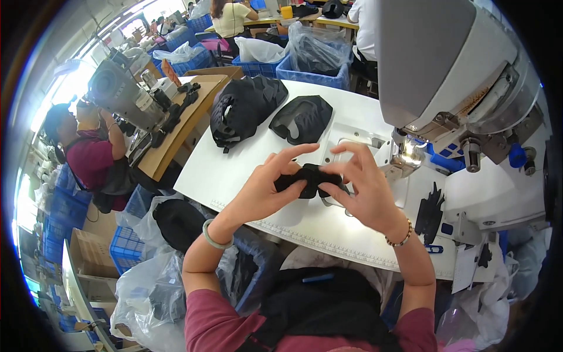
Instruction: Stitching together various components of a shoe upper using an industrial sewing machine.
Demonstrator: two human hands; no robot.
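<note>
Both my hands hold one small black fabric piece (311,176) above the white sewing table (234,193). My left hand (267,186) pinches its left end between thumb and fingers. Its right end is in the grip of my right hand (365,190), index finger raised. Partly hidden behind the right hand lies a metal plate of the sewing machine (434,76). Beyond my hands sit a stack of black caps (243,108) and a single black cap-like piece (302,119) with an oval opening.
Black strips (430,214) and small blue thread snips (433,249) lie by the machine base at right. A ruler strip (305,240) runs along the table's near edge. Blue crates (126,249) and plastic bags stand lower left. A co-worker (97,152) sits at another machine.
</note>
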